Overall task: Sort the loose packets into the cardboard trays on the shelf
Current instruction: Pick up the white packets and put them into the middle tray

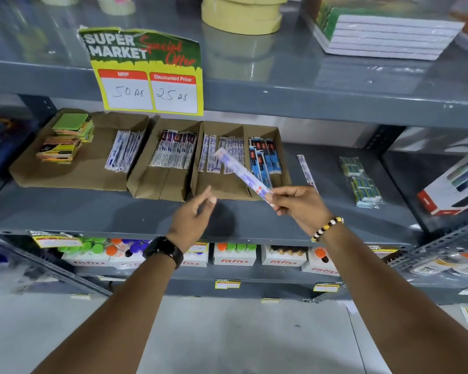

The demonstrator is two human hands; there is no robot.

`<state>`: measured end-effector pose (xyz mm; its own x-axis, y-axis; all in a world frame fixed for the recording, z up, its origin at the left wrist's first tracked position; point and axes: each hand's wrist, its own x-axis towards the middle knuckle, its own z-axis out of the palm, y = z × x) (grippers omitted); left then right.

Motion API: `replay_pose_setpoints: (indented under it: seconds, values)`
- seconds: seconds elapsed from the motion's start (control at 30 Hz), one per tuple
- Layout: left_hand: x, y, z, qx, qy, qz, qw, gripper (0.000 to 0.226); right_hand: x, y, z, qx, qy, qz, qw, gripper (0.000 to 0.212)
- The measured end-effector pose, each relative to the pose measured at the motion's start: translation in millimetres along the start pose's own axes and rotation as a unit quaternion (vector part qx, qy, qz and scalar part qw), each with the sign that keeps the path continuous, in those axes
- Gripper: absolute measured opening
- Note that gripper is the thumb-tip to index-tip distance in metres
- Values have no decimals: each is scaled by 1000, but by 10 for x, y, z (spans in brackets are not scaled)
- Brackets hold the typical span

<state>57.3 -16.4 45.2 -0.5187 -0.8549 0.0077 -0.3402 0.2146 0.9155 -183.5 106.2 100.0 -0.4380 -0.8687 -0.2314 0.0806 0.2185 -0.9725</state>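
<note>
From the head camera, the right hand (295,202) pinches the near end of a long white-and-purple packet (243,175) between its fingers (274,197). The packet's long axis runs from that hand up, left and away, so its free far end hangs over the right-hand cardboard tray (227,188), above the compartments that hold matching white-and-purple packets (231,155). The compartment of dark blue packets (265,157) sits just right of the packet's line.

The left hand (193,215) hovers near the tray's front edge, fingers loosely spread and holding nothing; it lies left of and below the packet, apart from it. The right hand is the one carrying, so the placing looks to be its job: push forward along the packet's own axis and lower it.

One loose packet (305,170) lies on the grey shelf (335,211) just right of the tray, nearer the right hand.
</note>
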Motion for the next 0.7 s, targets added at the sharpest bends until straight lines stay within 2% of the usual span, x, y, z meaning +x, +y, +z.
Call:
replay_pose_setpoints:
  seconds: [0.07, 0.17, 0.23, 0.4, 0.6, 0.7]
  values:
    - [-50, -247, 49, 187, -23, 65, 980, 55, 47, 12, 136, 40, 5, 6, 999, 11]
    - [-93, -458, 168, 297, -75, 107, 946, 68, 158, 8, 354, 70, 29, 16, 997, 9]
    - [-82, -540, 241, 357, -79, 126, 922, 73, 266, -4, 510, 84, 48, 22, 995, 10]
    - [7, -547, 290, 425, -62, 160, 889, 73, 604, -62, 827, 71, 81, 32, 994, 27]
    - [46, -546, 333, 457, -71, 134, 876, 77, 1079, -130, 1065, 61, 94, 75, 991, 19]
    - [48, -546, 329, 458, -67, 138, 875, 76, 1293, -144, 1102, -19, 73, 77, 994, 11]
